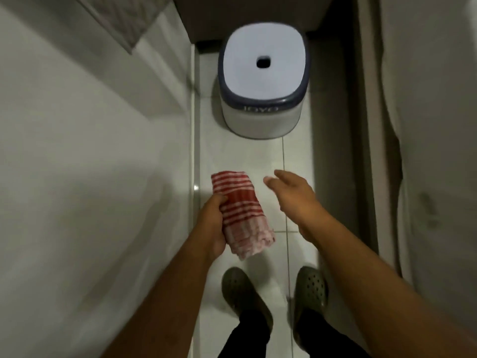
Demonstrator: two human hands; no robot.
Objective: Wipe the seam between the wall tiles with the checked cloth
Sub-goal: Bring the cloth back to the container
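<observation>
While the left hand [213, 223] grips a folded, soft checked cloth [238, 213], right hand [291, 195] empty, fingers loosely spread.

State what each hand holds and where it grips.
The left hand grips the folded checked cloth along its left edge, near the middle. The right hand is open and holds nothing.

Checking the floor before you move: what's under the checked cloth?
The checked cloth, folded in the left hand, hangs above pale floor tiles. The floor directly beneath it is hidden. The right hand is empty.
</observation>
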